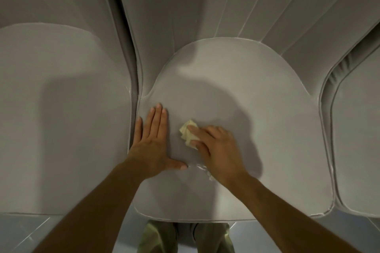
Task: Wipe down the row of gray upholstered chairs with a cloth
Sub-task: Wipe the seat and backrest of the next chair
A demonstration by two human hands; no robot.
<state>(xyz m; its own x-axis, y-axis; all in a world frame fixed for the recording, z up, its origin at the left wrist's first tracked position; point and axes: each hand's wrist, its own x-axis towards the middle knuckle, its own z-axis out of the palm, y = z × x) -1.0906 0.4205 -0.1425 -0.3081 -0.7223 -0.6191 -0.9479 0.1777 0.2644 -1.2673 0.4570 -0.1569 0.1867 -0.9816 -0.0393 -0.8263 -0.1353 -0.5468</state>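
Nearest the camera: green trousers (pixel 185 238) at bottom centre, pale floor (pixel 30 232) either side, so the person stands right up against the front edge of the middle seat (pixel 257 170) and leans over it.

Both forearms reach forward onto that seat. A small shiny streak (pixel 202 168) lies on the fabric between the two wrists, likely damp from wiping.

Left hand (pixel 153 141): flat, palm down, fingers straight and together, thumb spread toward the right. It holds nothing and rests near the seat's left edge, probably bracing the lean and keeping the cushion from shifting.

Right hand (pixel 216 148): fingers laid over the cloth (pixel 188 132) and pressing it onto the seat. No clear curl round it, and I cannot tell if the thumb tucks under. The cloth is a small crumpled pale-yellow wad in the left-centre of the middle seat, just beside the left fingers but not touching them. It is pressed flat so a push drags it across the fabric.

Judgement: mid-wipe on this seat, whose back half looks untouched.

Either side: left seat (pixel 61 109) and right seat (pixel 357 129), close against the middle one, with no hand on them.

Farthest: the ribbed backrest (pixel 185 6) rising behind the middle seat.
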